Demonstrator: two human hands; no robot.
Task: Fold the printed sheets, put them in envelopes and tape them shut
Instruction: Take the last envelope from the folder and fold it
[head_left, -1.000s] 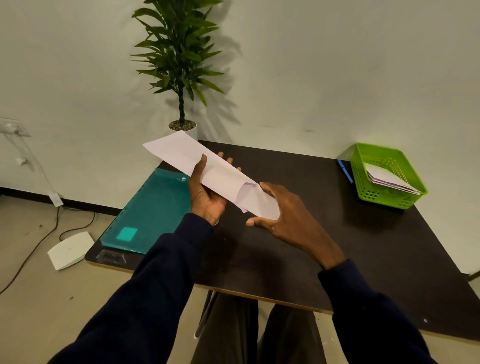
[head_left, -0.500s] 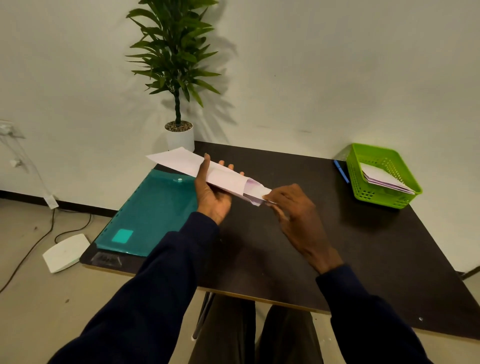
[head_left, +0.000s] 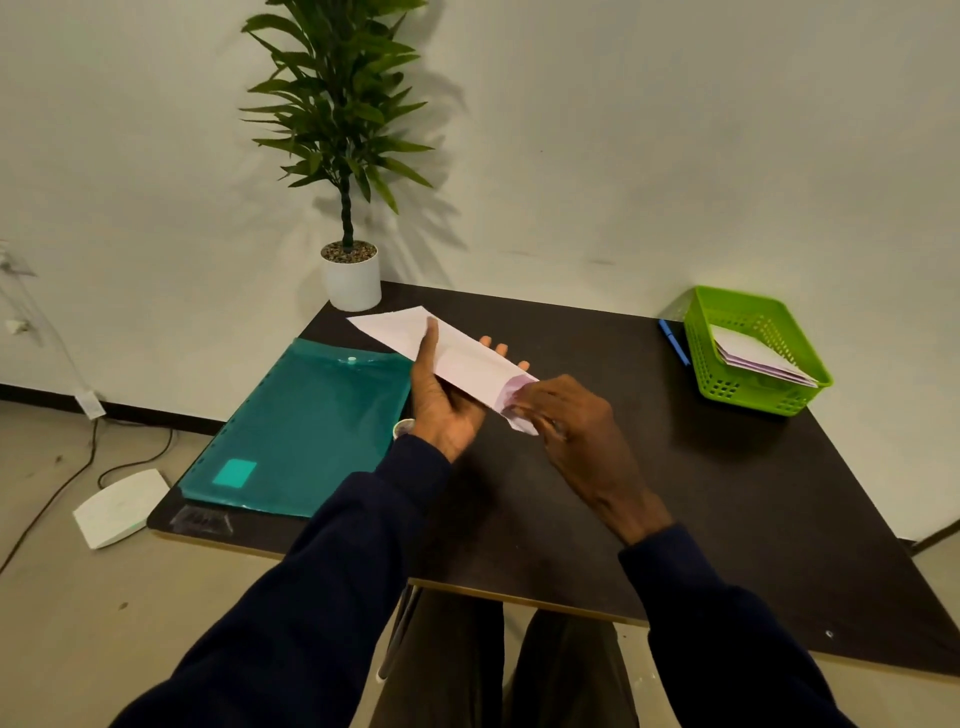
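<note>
Head view: left hand (head_left: 441, 405) grips white envelope (head_left: 467, 356) from below to steady it while right hand (head_left: 571, 436) pinches its near end, likely closing it.

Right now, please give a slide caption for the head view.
Left hand holds a white envelope over the dark table; right hand pinches its near end.

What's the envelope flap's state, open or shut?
Partly open: the flap shows its pinkish inside at the envelope end pinched by the right hand; the left hand holds the body.
</note>
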